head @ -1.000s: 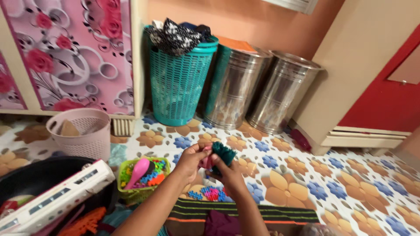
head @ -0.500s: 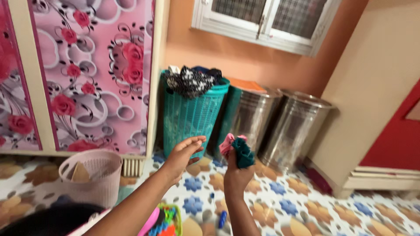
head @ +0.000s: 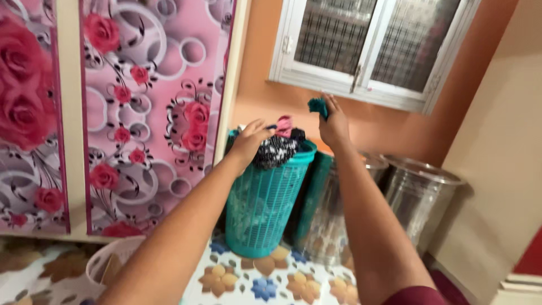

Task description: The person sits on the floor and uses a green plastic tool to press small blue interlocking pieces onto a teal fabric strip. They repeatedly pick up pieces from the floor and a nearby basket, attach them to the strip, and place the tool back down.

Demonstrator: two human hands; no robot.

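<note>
Fingers of the right hand (head: pixel 334 125) are curled and pinched shut on a small dark teal cloth piece (head: pixel 318 105), which sticks out above the fingertips, raised in front of the window sill; fingers of the left hand (head: pixel 249 142) are loosely spread, half open, and rest on the black-and-white patterned cloth (head: pixel 275 150) heaped at the top of the teal laundry basket (head: pixel 262 203), beside a pink cloth piece (head: pixel 284 125) that stands up from the heap between the two hands. Whether the left fingers grip the heap or only touch it cannot be told. Largest in the room is the wardrobe (head: pixel 118 113) with pink rose-and-ring patterned doors, filling the left half; its right edge stands just beside the basket. Behind is an orange wall (head: pixel 257 68) holding a white-framed window (head: pixel 370 48) with a mesh grille. A beige cabinet side (head: pixel 502 169) closes the right. Two steel drums stand to the right of the basket: the nearer drum (head: pixel 324 226), partly hidden by the right forearm, touches or nearly touches the basket; the farther drum (head: pixel 420 197) stands against the beige cabinet. The floor (head: pixel 265 282) bears floral tiles in orange and blue. A pale pink basket (head: pixel 107 262) shows at the lower left, under the left forearm. Open floor lies in front of the basket, between the forearms.
</note>
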